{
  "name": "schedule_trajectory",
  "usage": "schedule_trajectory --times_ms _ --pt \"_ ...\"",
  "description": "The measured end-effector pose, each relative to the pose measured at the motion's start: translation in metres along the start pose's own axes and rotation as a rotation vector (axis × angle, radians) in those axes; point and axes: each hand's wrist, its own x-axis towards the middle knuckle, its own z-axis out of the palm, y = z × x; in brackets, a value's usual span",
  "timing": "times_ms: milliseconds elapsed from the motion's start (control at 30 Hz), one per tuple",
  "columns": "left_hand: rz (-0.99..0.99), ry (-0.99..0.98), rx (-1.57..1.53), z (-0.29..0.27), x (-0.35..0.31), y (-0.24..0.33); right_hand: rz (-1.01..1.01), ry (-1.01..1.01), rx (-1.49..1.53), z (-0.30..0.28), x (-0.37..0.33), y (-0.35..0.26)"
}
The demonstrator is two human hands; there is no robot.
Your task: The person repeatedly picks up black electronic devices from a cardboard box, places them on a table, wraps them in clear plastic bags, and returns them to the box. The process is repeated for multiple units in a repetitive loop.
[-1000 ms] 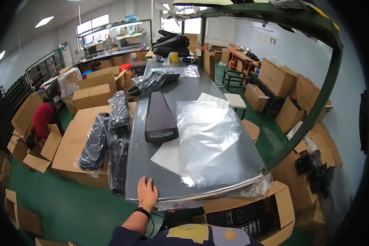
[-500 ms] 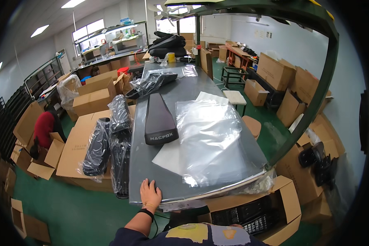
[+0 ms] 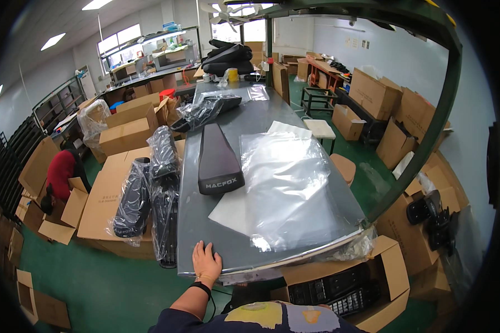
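Observation:
My left hand (image 3: 207, 262) lies flat on the near left corner of the grey-topped table (image 3: 203, 225), fingers apart and holding nothing. Farther up the table rests a long black seat (image 3: 219, 158), wide end toward me. Beside it, to the right, clear plastic bags (image 3: 286, 188) are spread over white sheets (image 3: 230, 213). A plastic-wrapped black seat (image 3: 211, 111) lies beyond at the table's left edge. My right hand does not show; only a sliver of skin is visible at the shirt's edge.
Wrapped black seats (image 3: 132, 202) lie on a cardboard box (image 3: 100, 205) left of the table. An open carton (image 3: 395, 272) with black parts stands at the near right. A green metal post (image 3: 414, 166) rises at the right corner. A person in red (image 3: 61, 172) bends over boxes.
The view has shifted slightly, so the table and its things sit a little farther right in the picture. My left hand stays on the table corner.

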Motion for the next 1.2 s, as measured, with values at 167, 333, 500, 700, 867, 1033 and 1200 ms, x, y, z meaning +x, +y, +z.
schedule_trajectory --times_ms 167,333,500,700,867,1033,1200 --pt "-0.006 -0.004 -0.012 -0.003 0.001 0.001 0.003 -0.131 0.542 -0.022 -0.047 -0.082" --pt "-0.032 -0.018 -0.064 0.003 0.002 -0.004 -0.132 -0.198 0.866 -0.047 -0.057 -0.179" --pt "-0.250 -0.164 -0.224 -0.008 0.039 -0.003 -0.357 -0.277 0.844 -0.086 -0.086 -0.288" --pt "-0.632 -0.234 -1.057 -0.003 0.121 -0.023 -0.473 -0.514 0.920 -0.096 -0.088 -0.418" --pt "-0.752 -0.441 -1.254 -0.025 0.189 -0.021 -0.355 -0.661 0.980 -0.057 -0.031 -0.516" --pt "-0.907 -0.733 -1.561 -0.026 0.237 -0.013 -0.244 -0.492 0.977 -0.014 0.009 -0.601" --pt "-0.885 -0.758 -1.549 -0.008 0.248 -0.005 -0.226 -0.387 0.919 0.010 0.038 -0.620"
